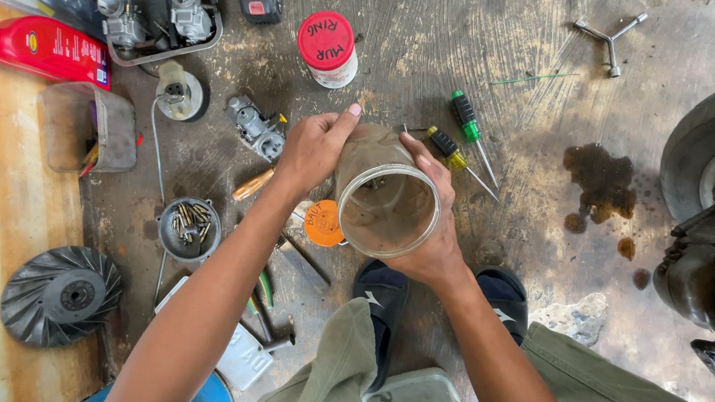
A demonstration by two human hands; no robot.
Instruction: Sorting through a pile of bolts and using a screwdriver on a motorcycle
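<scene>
1. Both hands clamp a grimy clear plastic jar (386,197), tipped with its open mouth toward the camera, above the middle of the stained concrete floor (556,98).
2. The left hand (315,146) grips the jar's far side; the right hand (435,221) cups it from beneath.
3. A round orange lid (322,222) lies just beside the jar, partly behind it.
4. Something small, perhaps a bolt, sits inside; the murky wall obscures it.
5. Two green-and-yellow-handled screwdrivers (464,141) lie near the right hand.
</scene>
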